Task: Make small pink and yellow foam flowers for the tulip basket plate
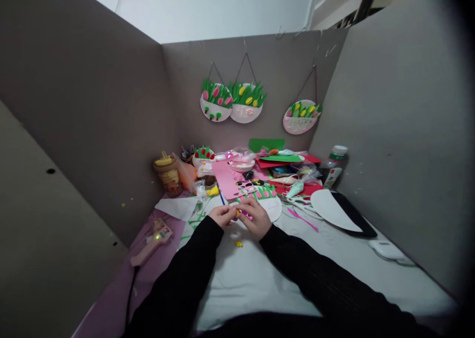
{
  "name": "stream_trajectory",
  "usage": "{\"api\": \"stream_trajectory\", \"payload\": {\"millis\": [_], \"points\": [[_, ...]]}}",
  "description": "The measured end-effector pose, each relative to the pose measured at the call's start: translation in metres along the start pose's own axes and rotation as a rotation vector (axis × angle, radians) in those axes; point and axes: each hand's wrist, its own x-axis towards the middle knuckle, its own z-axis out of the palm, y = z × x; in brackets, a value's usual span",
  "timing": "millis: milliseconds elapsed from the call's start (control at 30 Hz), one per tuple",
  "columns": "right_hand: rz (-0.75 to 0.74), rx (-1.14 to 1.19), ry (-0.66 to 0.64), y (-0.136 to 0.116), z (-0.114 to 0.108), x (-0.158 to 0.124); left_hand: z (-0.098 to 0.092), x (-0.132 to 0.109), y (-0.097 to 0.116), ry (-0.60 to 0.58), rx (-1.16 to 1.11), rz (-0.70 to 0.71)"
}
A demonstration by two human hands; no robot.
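Observation:
My left hand [221, 216] and my right hand [257, 220] meet over the white-covered table, fingertips pinched together. Between them shows a small yellow piece [238, 212], mostly covered by the fingers, so its material is hard to make out. Just below the hands, some small yellow bits [238, 244] lie on the cloth. Behind my right hand is a paper plate [274, 210] decorated with green leaves and pink tulips. A little bright pink shows under the right fingers; I cannot tell what it is.
At left are a glue gun [153, 246] with a lit light and a brown cup [167, 175]. Scissors [302, 207], a pink strip [303, 219], a half paper plate [332, 210] and a bottle [336, 162] stand or lie right. Decorated plates [247, 113] hang on the grey partition.

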Motion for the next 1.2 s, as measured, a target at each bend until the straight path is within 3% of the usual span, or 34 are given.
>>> {"api": "stream_trajectory", "payload": {"millis": [333,533,700,867,1033,1200], "points": [[-0.030,-0.010,0.073,0.004,-0.002,-0.001,-0.003,0.000,0.001,-0.016,0.221,0.066],[-0.023,-0.002,0.093,0.004,-0.002,-0.001,-0.002,0.001,0.000,-0.034,0.180,0.016],[-0.040,-0.006,0.086,0.007,-0.001,-0.002,-0.004,0.002,0.002,-0.082,0.274,0.078],[-0.064,-0.018,0.100,0.010,-0.001,-0.002,-0.005,0.003,0.004,-0.144,0.253,-0.030],[-0.069,-0.024,0.094,0.009,-0.002,-0.002,-0.003,0.001,0.005,-0.080,0.267,0.013],[-0.053,-0.002,0.087,0.009,-0.002,-0.002,-0.001,-0.001,0.005,-0.089,0.227,-0.015]]}}
